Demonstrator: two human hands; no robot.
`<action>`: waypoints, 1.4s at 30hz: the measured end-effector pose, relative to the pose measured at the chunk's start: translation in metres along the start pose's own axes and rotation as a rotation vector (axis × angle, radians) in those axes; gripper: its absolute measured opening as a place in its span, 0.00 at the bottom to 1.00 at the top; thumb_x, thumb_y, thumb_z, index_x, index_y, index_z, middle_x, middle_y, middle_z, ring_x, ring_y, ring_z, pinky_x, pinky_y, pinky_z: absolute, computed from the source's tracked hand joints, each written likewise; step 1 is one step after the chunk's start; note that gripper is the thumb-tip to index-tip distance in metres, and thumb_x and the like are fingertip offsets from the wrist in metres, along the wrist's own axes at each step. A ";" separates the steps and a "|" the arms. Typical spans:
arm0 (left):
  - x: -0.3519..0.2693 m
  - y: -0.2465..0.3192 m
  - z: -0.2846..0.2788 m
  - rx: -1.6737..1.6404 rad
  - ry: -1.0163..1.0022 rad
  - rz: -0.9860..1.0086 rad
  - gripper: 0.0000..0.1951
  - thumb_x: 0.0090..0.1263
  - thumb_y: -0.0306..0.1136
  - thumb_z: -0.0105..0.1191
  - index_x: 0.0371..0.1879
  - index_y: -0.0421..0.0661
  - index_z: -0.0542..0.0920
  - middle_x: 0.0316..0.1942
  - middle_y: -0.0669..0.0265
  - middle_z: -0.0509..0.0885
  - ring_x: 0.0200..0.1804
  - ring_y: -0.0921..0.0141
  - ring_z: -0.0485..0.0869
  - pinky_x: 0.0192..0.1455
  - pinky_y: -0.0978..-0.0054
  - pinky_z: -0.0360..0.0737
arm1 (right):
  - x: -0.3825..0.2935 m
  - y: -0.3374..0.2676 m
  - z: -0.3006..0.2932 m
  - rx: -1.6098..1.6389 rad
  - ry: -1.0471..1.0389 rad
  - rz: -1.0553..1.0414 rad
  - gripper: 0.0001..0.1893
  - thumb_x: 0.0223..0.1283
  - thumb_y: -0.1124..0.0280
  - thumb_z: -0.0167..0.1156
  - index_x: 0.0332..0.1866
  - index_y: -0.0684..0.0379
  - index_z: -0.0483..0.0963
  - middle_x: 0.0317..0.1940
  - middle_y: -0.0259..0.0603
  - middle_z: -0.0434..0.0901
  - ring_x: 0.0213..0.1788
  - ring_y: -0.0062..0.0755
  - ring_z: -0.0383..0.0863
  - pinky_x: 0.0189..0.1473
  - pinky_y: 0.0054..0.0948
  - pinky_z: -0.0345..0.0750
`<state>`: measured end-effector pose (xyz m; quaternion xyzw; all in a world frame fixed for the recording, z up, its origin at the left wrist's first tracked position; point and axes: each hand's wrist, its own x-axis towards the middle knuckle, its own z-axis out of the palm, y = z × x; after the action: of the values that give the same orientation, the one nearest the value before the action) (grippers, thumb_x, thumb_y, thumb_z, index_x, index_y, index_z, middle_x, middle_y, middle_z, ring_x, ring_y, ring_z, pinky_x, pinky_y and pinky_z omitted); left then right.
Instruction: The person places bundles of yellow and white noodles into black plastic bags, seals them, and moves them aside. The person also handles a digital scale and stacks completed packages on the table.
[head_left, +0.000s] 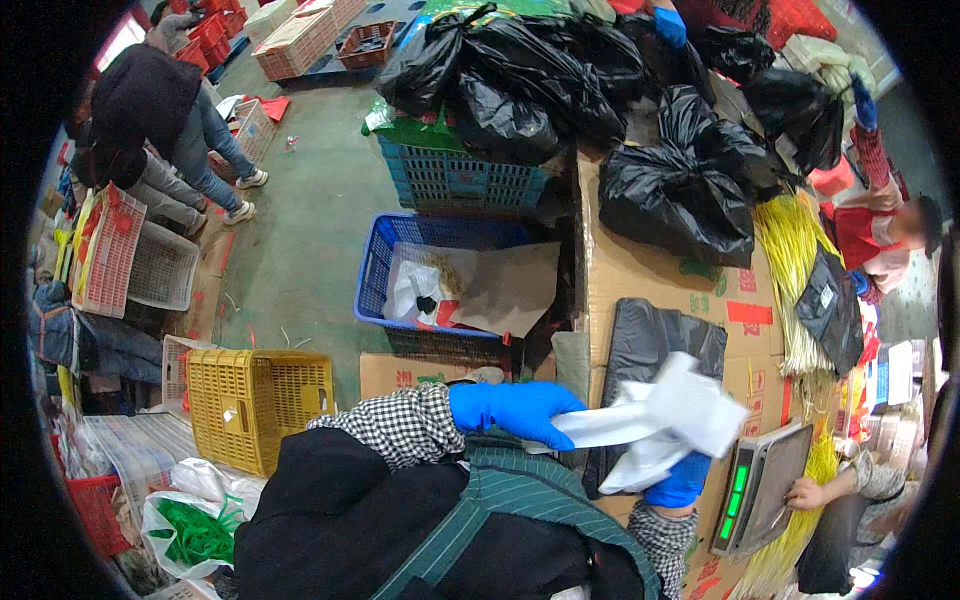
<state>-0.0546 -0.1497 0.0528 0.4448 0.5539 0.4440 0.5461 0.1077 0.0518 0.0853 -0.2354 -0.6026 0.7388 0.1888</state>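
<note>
My left hand (517, 409), in a blue glove, pinches one end of a white strip of thin sheet material (660, 412) between thumb and fingers. The material is folded and blurred, and I cannot tell whether it is paper or plastic. My right hand (679, 480), also blue-gloved, grips the bundle from below, its fingers partly hidden by it. Beneath the bundle, flat black plastic bags (637, 337) lie on the cardboard-covered table (667, 281). To the right of my right hand stands a digital scale (769, 487) with a lit green display.
Knotted black bags (679, 184) sit at the table's far end, beside yellow-green stalks (795, 277). A co-worker's hand (806, 493) touches the scale's edge. Left of the table are a blue crate (364, 281) holding scraps and a yellow crate (229, 405). Other people work nearby.
</note>
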 end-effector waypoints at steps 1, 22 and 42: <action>-0.003 -0.004 -0.003 0.064 0.023 -0.043 0.26 0.61 0.46 0.62 0.53 0.42 0.78 0.46 0.55 0.83 0.47 0.65 0.82 0.49 0.68 0.78 | 0.004 -0.012 -0.003 0.066 -0.006 -0.046 0.22 0.70 0.56 0.45 0.60 0.62 0.64 0.53 0.49 0.72 0.54 0.43 0.75 0.60 0.42 0.73; -0.005 -0.023 -0.030 0.109 0.215 0.179 0.19 0.59 0.48 0.60 0.37 0.42 0.84 0.31 0.57 0.86 0.30 0.70 0.80 0.35 0.71 0.75 | 0.088 0.093 0.096 -0.919 -0.503 -0.327 0.17 0.57 0.55 0.54 0.43 0.57 0.77 0.36 0.43 0.80 0.41 0.42 0.79 0.46 0.37 0.74; -0.043 -0.064 -0.023 0.243 0.280 -0.006 0.25 0.64 0.48 0.54 0.52 0.40 0.76 0.48 0.51 0.81 0.48 0.57 0.80 0.51 0.62 0.75 | 0.095 0.098 0.088 -0.930 -0.490 -0.292 0.17 0.57 0.55 0.54 0.41 0.56 0.80 0.35 0.43 0.82 0.42 0.41 0.80 0.46 0.37 0.75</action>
<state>-0.0775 -0.2051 -0.0007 0.4398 0.6754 0.4296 0.4072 -0.0198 0.0148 -0.0079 -0.0289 -0.9185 0.3938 0.0193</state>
